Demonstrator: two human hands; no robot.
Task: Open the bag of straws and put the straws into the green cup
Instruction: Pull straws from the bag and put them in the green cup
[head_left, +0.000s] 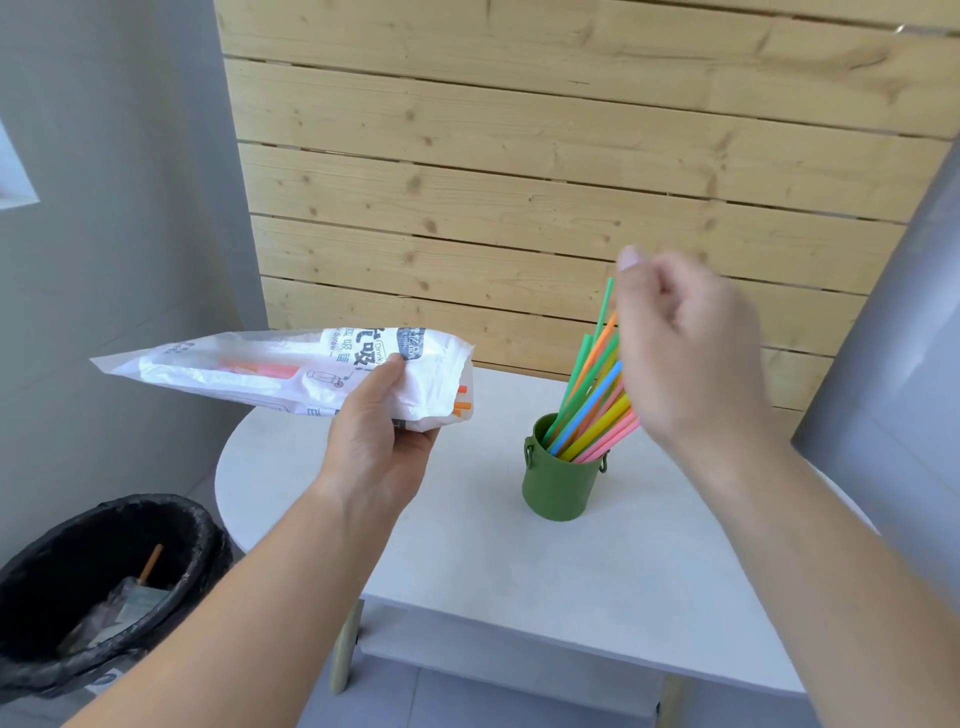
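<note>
Many straws (592, 405) already lean in the green cup (558, 488) on the counter (467, 545). The left hand (379, 431) grips the opened bag (291, 371), with some orange straws (462, 405) left inside. The right hand (685, 353) is curled at the straw tops; I cannot tell whether it holds any

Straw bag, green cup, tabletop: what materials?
Straw bag: probably thin plastic film, translucent white, crinkled, orange straws showing through. Green cup: matte, opaque; painted metal or plastic, unclear. Tabletop: pale, matte, faintly mottled; maybe laminate or stone.
</note>
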